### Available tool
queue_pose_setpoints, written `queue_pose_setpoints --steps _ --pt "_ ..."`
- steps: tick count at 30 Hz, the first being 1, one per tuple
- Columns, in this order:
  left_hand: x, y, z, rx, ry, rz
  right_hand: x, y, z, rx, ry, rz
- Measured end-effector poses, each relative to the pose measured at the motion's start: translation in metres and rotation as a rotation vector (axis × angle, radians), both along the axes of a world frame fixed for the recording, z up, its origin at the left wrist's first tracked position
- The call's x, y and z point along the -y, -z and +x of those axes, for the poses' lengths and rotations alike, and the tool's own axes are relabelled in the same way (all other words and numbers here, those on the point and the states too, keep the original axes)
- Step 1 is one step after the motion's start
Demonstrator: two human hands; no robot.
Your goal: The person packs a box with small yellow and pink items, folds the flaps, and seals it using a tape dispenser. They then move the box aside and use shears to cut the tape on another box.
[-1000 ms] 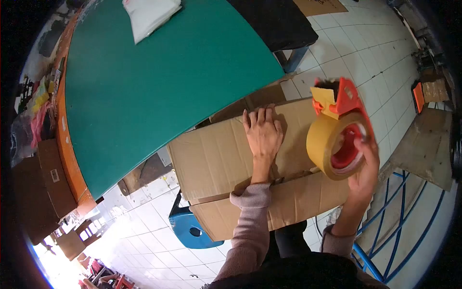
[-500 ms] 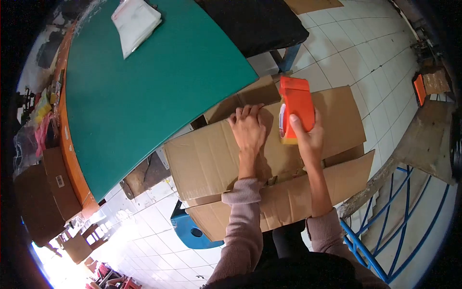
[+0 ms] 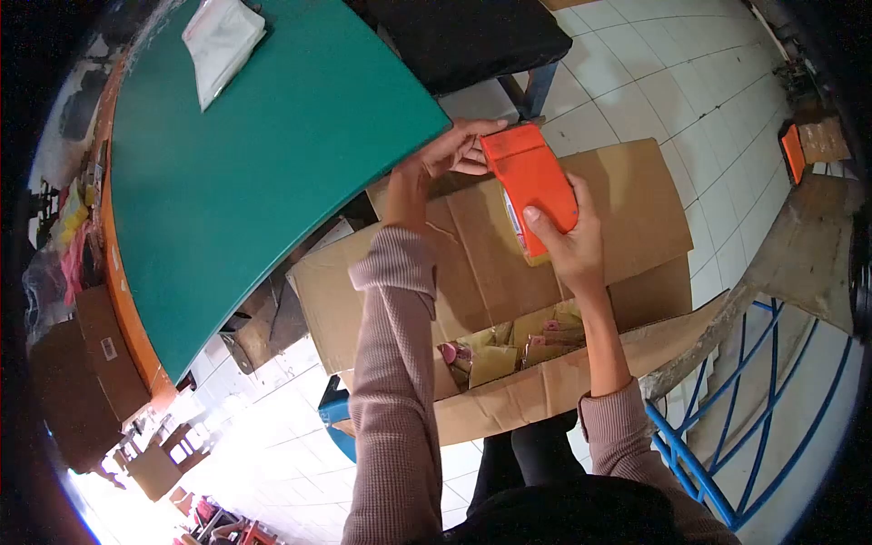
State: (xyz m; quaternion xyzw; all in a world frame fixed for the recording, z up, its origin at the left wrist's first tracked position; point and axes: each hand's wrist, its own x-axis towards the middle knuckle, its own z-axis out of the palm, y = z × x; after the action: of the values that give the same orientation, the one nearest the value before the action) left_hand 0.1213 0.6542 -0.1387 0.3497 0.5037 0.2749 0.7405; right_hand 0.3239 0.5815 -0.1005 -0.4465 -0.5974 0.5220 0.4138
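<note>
My right hand [image 3: 574, 243] grips an orange tape dispenser [image 3: 531, 177], thumb on top, above the cardboard box [image 3: 363, 295]. A yellowish edge shows under the dispenser. My left hand [image 3: 454, 150] reaches to the box's far side, fingers spread and their tips right beside the dispenser's front end. Through the gap between the box flaps, small yellowish packets [image 3: 495, 363] with pink parts show inside. The near flap [image 3: 509, 400] stands raised toward my body.
A green table [image 3: 263, 154] with a white plastic bag pack [image 3: 222, 45] is at left. Beyond the box stands a black-topped bench [image 3: 472, 41]. A blue stool [image 3: 336, 418] is partly under the box. Blue railing [image 3: 718, 445] borders the right side.
My left hand has left the box top for its far edge, near the dispenser's front. The dispenser has tilted leftward. The near flap has dropped outward, uncovering the packets.
</note>
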Motion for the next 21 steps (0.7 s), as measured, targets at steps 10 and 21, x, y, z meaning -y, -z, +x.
queue_pose_setpoints --steps 10,21 --pt "-0.019 0.019 -0.010 -0.010 0.218 0.077 -0.002 -0.005 -0.001 0.004 0.017 0.021" --pt "-0.026 0.083 -0.060 -0.895 0.226 0.711 0.045 -0.048 0.005 0.266 0.040 -0.175"
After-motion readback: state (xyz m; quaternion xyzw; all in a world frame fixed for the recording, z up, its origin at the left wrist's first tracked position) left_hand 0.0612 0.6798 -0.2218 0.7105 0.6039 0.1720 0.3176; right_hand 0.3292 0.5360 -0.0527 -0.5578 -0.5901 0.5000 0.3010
